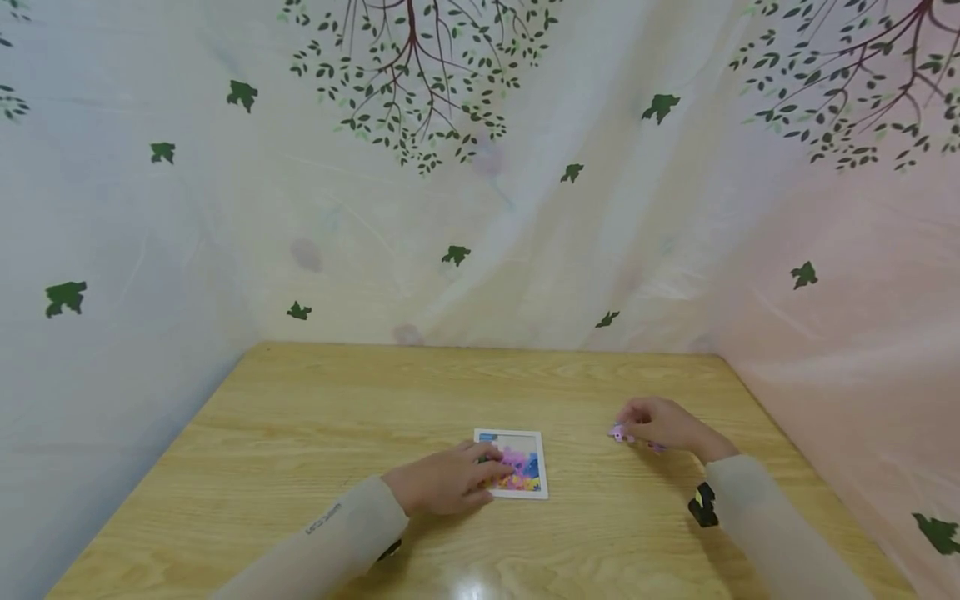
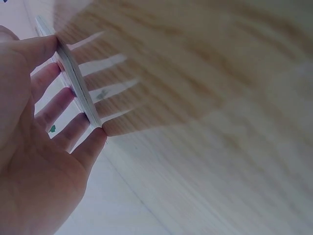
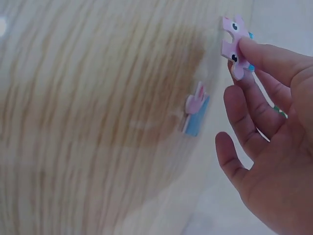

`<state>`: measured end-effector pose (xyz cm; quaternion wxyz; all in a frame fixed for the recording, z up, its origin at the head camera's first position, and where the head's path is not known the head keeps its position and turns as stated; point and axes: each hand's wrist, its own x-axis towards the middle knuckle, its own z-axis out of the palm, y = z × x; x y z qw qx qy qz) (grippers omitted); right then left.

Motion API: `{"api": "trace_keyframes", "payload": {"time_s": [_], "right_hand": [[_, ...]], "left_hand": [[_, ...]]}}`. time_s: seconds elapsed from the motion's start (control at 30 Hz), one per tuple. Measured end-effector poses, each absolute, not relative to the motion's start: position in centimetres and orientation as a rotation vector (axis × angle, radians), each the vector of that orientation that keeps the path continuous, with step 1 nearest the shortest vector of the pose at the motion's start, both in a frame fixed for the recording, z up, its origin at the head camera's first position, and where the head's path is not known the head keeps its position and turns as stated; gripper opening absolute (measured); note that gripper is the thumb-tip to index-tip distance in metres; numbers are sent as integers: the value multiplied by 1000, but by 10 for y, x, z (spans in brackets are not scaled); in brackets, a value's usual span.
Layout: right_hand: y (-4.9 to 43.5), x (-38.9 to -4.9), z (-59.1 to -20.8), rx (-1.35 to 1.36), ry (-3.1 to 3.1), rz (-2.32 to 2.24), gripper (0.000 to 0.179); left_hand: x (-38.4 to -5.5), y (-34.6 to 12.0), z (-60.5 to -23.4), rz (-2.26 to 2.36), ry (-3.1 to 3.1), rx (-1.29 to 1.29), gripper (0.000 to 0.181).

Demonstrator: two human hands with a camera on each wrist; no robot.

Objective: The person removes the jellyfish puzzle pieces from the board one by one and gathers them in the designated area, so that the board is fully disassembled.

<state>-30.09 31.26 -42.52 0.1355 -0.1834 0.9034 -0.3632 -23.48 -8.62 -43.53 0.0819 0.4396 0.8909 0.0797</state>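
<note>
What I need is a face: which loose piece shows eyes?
The pink piece in the right hand: it shows two dark eyes; the second piece, on the table, shows none.

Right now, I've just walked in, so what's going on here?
Someone is sitting or standing over a picture puzzle on a wooden table. Their left hand rests on its left side, and their right hand pinches a pink piece with eyes printed on it. Another piece, pink and blue, lies on the table near the right hand. The puzzle looks only partly filled.
</note>
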Motion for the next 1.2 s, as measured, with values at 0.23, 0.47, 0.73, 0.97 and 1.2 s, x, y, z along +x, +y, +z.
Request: {"api": "trace_keyframes", "payload": {"time_s": [0.23, 0.47, 0.73, 0.97, 1.2], "right_hand": [[314, -302, -432, -458, 2650, -1029, 13], [317, -306, -435, -477, 2612, -1035, 13], [313, -303, -432, -455, 2618, -1055, 20], [295, -302, -426, -529, 2696, -1004, 25], [265, -305, -424, -619, 2688, -993, 17]], "left_hand": [[-236, -86, -436, 230, 2665, 1350, 48], [-237, -86, -438, 213, 2670, 1348, 49], [-236, -85, -441, 201, 2685, 1371, 49], [-235, -85, -441, 140, 2711, 1392, 49], [-233, -84, -440, 85, 2752, 1469, 46]]}}
